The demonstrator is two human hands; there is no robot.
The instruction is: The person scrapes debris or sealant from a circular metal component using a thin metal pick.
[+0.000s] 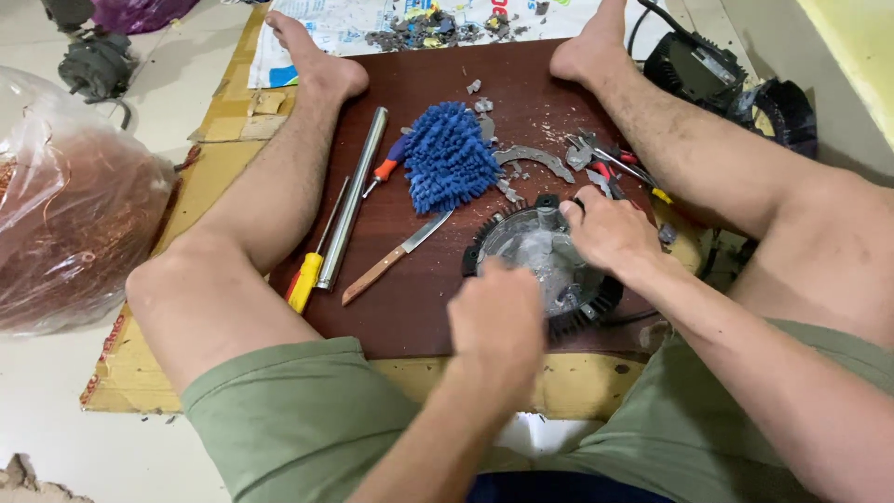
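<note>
Both hands, left hand (496,321) and right hand (607,228), grip a round finned part (545,270) (knife (396,256) nearby).

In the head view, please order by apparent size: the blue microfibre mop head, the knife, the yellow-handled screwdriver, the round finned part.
1. Round finned part
2. Blue mop head
3. Knife and yellow-handled screwdriver: alike, so unranked.

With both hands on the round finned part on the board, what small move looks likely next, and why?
Probably steadying the round finned part with the right hand on its far rim while the left hand, blurred at the near edge, works on it. What the left grip holds cannot be made out. The knife lies unused beside it.
</note>
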